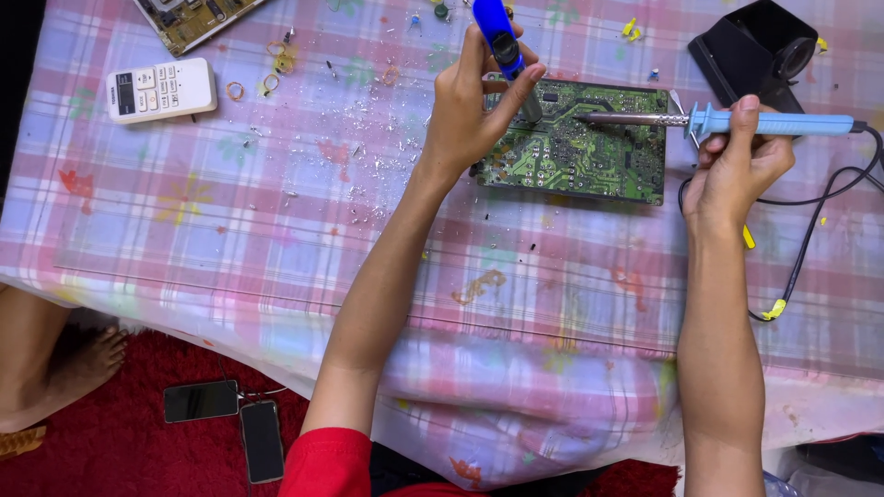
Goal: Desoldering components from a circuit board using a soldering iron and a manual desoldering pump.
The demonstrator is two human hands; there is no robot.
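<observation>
Nearest to us, two dark smartphones (230, 419) are lying on a red carpet (120, 451) below the edge of the surface (276, 276), and another person's bare foot (69, 373) is resting at the far left. A red sleeve (327, 465) is showing at the bottom, and our two bare forearms are reaching up over a pink and lilac checked cloth.

Farther on, our right hand (737, 161) is closing its grip around the pale blue handle of a soldering iron (718, 121). The iron is lying nearly level, its metal tip pointing left and meeting the upper part of a green circuit board (575, 152). Its black cable (815, 225) is looping down to the right.

Our left hand (474, 106) is pinching a dark blue desoldering pump (502, 41), holding it tilted, with its nozzle coming down onto the board's upper left area. The board is lying flat between our two hands.

Silvery solder scraps (368, 156) are littering the cloth left of the board. Beyond them, a white remote control (161, 89) is lying at the far left, with rubber bands (267, 74) beside it. At the far edge a second circuit board (189, 18) is showing, and a black stand (750, 46) is sitting at the far right.
</observation>
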